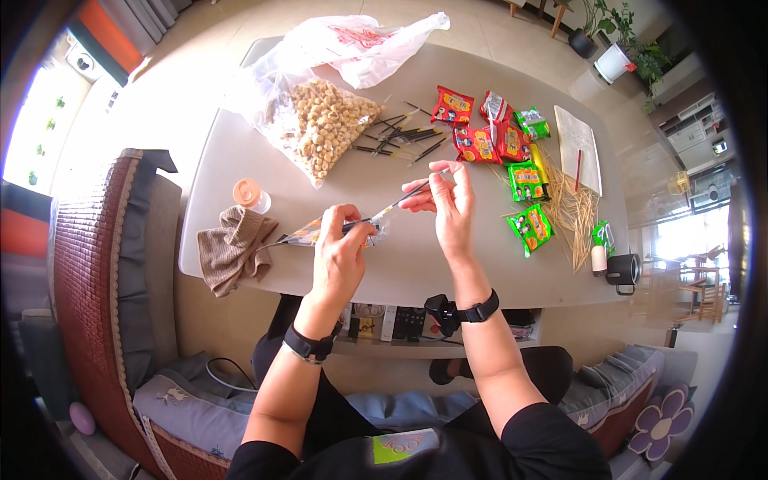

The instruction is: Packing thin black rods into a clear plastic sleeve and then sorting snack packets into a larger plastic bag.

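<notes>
My left hand (339,252) grips a clear printed plastic packet (305,234) with several dark thin sticks in it, probably pen refills. Between the thumb and fingers of my right hand (447,207) is one end of a slim pen refill (414,192). Its lower end reaches the packet's mouth by my left fingers; whether it is inside I cannot tell. Beyond my hands, loose black-and-clear pen refills (414,135) lie scattered on the grey table (408,264). A crumpled brown cloth (234,249) lies left of the packet.
A clear bag of round tan pieces (327,120) sits near a white plastic bag (366,45). Red snack packets (477,146), green snack packets (531,228), bamboo skewers (570,216) and an open notebook (579,144) are at right. A lidded cup (249,195) stands left; a black mug (624,270) is at the right edge.
</notes>
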The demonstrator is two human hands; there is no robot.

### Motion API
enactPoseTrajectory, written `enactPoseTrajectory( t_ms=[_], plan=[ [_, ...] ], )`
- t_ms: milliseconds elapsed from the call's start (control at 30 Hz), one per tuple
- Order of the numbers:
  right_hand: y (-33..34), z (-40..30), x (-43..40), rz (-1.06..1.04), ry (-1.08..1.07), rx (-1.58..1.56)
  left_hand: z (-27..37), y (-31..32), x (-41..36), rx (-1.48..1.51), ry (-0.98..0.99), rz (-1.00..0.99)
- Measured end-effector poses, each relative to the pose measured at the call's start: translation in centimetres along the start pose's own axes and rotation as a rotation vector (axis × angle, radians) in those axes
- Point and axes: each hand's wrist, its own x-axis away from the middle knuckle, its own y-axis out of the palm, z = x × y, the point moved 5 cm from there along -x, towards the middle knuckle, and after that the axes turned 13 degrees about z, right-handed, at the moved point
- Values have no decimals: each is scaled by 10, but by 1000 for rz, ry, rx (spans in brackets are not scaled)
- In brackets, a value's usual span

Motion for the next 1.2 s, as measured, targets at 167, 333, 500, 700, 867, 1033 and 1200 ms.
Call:
enactPoseTrajectory(
  t_ms=[167,333,500,700,867,1033,1200],
  plan=[
    [11,9,11,-56,64,-16,-1,3,-1,10,-10,1],
    [1,22,0,-92,-5,243,0,5,-7,21,2,23],
    [-5,15,-5,-117,63,297,4,-1,-7,43,36,47],
    [35,6,7,-383,-310,713,6,-2,2,50,5,27],
    [46,17,-1,-590,-250,765,2,1,1,54,-5,-12],
    [-11,39,-78,-110,-131,420,1,-3,-6,54,1,25],
    [-49,64,-115,5,-481,1141,0,1,-5,66,5,19]
  ],
)
